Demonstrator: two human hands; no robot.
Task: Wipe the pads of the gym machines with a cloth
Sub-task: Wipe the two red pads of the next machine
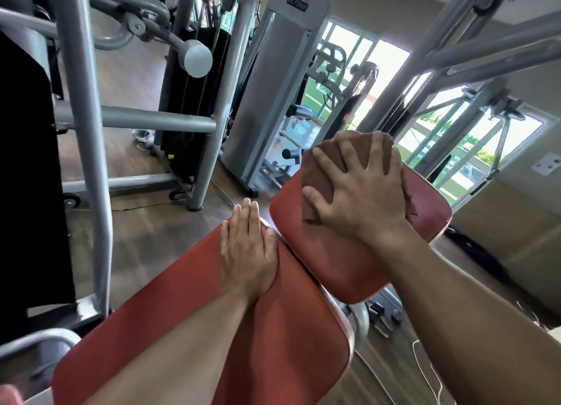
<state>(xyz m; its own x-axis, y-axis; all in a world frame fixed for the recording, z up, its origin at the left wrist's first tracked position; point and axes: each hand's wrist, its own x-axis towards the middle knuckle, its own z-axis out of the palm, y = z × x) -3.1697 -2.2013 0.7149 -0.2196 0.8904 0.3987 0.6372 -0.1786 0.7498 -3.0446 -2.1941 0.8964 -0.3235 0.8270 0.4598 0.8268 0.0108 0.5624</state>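
Note:
Two red-brown vinyl pads of a bench fill the lower middle: a large near pad [288, 328] and a smaller far pad [334, 252]. My right hand [361, 192] lies flat with fingers spread on a brown cloth [318, 179], pressing it against the far pad's upper end. My left hand [247, 252] rests flat, fingers together, on the top edge of the near pad and holds nothing. Part of the cloth is hidden under my right hand.
Grey steel machine frames [88, 125] stand close on the left, with a weight stack [188, 107] and a grey tower [273, 94] behind. More frame bars [473, 55] cross at the upper right before bright windows. White cords [425, 368] lie on the wooden floor.

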